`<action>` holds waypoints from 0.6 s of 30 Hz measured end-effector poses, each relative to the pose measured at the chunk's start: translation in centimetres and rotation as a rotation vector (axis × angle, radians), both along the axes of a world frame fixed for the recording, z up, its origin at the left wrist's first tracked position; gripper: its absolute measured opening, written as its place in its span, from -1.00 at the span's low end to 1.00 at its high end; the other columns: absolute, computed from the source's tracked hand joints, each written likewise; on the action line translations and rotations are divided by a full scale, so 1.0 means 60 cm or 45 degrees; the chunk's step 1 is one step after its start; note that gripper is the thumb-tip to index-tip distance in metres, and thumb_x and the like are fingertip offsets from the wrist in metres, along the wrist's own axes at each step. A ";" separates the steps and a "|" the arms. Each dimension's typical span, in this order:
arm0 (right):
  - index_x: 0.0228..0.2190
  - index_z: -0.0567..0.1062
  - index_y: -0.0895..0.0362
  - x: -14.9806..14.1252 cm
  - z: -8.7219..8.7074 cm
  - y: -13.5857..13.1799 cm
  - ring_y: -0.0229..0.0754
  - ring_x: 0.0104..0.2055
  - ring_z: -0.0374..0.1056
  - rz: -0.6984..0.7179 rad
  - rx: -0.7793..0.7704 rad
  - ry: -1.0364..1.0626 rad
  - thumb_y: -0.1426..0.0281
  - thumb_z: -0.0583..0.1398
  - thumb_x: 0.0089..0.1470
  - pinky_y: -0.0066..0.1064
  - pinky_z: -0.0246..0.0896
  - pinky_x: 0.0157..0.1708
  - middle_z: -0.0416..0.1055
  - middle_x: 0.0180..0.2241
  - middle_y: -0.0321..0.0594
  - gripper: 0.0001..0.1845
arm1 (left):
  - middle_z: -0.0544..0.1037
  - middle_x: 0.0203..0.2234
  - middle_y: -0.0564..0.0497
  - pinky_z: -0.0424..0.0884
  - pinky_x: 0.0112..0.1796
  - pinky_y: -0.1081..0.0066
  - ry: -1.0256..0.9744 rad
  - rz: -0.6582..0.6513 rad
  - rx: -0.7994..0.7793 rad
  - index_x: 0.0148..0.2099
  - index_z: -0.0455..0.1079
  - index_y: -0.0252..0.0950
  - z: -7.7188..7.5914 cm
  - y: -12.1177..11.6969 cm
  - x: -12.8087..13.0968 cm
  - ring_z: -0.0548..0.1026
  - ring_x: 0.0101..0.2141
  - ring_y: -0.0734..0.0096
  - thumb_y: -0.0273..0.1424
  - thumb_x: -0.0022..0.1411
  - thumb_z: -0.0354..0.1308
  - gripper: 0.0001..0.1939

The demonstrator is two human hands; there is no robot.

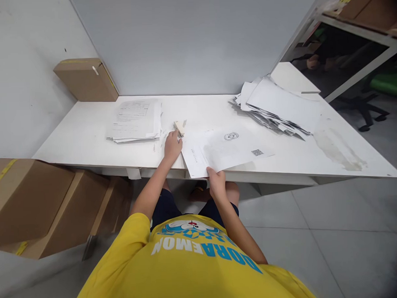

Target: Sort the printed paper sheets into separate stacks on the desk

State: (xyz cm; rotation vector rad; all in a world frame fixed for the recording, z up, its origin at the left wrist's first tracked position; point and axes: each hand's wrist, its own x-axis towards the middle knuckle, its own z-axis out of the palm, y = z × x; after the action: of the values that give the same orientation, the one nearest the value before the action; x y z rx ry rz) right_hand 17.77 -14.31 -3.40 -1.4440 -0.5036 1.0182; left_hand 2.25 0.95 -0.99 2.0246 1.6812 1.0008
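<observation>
Left hand (172, 146): rests on the white surface (87, 135), fingers curled round the near end of a small pale tool (179, 128) whose kind cannot be told.
Right hand (216, 182): pinches the near edge of a printed sheet (224, 150), thumb on top.
Printed sheet: lies mostly flat at the front of the surface, its near edge overhanging; it bears a round stamp and a small square code.
Neat paper stack (135, 120): just left of the tool, squared up.
Loose paper pile (278, 107): far right, fanned and untidy.
Cardboard boxes (40, 202): under the surface's left end; another box (85, 79) in the back left corner.
</observation>
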 end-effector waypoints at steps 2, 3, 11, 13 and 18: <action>-0.31 0.52 0.21 0.003 -0.002 -0.003 0.01 -0.07 0.46 -0.002 0.007 0.012 0.22 0.25 -0.17 -0.19 0.41 -0.03 0.56 -0.21 -0.04 -0.63 | 0.40 0.08 -0.29 0.34 0.08 0.11 0.040 -0.028 -0.004 0.25 0.29 -0.36 0.000 0.000 0.001 0.41 0.08 -0.01 -0.55 0.25 0.04 -0.50; -0.31 0.52 0.21 0.003 -0.002 -0.004 0.01 -0.07 0.46 -0.013 0.013 0.015 0.22 0.26 -0.17 -0.19 0.41 -0.02 0.56 -0.22 -0.04 -0.63 | 0.38 0.11 -0.31 0.32 0.10 0.09 0.062 -0.040 -0.002 0.28 0.26 -0.38 0.001 0.000 0.002 0.39 0.10 -0.03 -0.54 0.26 0.03 -0.47; -0.30 0.51 0.27 0.010 -0.008 -0.003 -0.01 -0.05 0.45 -0.052 0.033 0.053 0.27 0.26 -0.16 -0.17 0.36 0.04 0.56 -0.19 0.01 -0.62 | 0.03 0.41 -0.08 0.17 0.22 -0.10 0.281 -0.290 -0.027 0.35 0.17 -0.17 -0.002 0.015 -0.003 0.13 0.32 -0.03 -0.60 0.27 -0.13 -0.37; -0.28 0.51 0.28 0.012 -0.011 -0.004 -0.02 -0.04 0.45 -0.052 0.044 0.088 0.28 0.27 -0.15 -0.17 0.36 0.05 0.55 -0.17 0.02 -0.62 | 0.03 0.41 -0.08 0.14 0.27 -0.02 0.213 -0.337 -0.036 0.35 0.18 -0.22 -0.008 0.021 -0.010 0.12 0.34 0.06 -0.59 0.27 -0.15 -0.38; -0.19 0.51 0.26 0.013 -0.013 -0.003 -0.04 0.01 0.45 -0.006 0.107 0.169 0.31 0.28 -0.13 -0.18 0.35 0.07 0.54 -0.09 0.00 -0.57 | 0.06 0.41 0.08 0.04 0.34 0.18 -0.103 -0.444 -0.095 0.33 0.24 -0.13 -0.016 0.028 -0.025 0.09 0.37 0.29 -0.54 0.31 -0.16 -0.41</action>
State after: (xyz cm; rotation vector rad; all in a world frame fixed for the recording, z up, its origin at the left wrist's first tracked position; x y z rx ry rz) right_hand 18.58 -14.47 -4.20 -1.2931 -0.4416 1.0688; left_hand 0.73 2.65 -1.94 2.1012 1.2475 0.8715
